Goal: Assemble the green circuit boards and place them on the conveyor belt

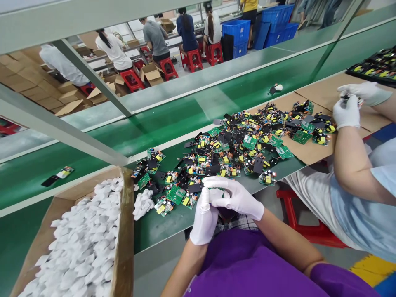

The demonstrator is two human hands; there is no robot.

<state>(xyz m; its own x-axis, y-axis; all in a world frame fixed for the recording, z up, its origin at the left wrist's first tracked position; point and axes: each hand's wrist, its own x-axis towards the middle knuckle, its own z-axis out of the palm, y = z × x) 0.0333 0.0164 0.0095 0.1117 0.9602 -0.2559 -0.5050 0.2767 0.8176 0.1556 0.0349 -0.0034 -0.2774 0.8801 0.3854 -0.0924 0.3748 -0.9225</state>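
In white gloves, my left hand (pixel 204 220) and my right hand (pixel 239 199) meet just past the bench's front edge. The fingers of both are closed around a small whitish piece (pixel 216 194), largely covered by the gloves; its exact kind cannot be made out. Right beyond them spreads a heap of small green circuit boards (pixel 176 194) with yellow transformers, black plastic plates and wires. To the left of my hands, a small clump of white pieces (pixel 144 204) lies on the green bench top.
A cardboard box (pixel 126 231) full of white pieces stands at left. A conveyor belt (pixel 173 117) runs behind, carrying a board with a black plate (pixel 58 175). At right, a co-worker's gloved hands (pixel 348 109) hold a part over cardboard. A metal frame post (pixel 62 123) slants across the left.
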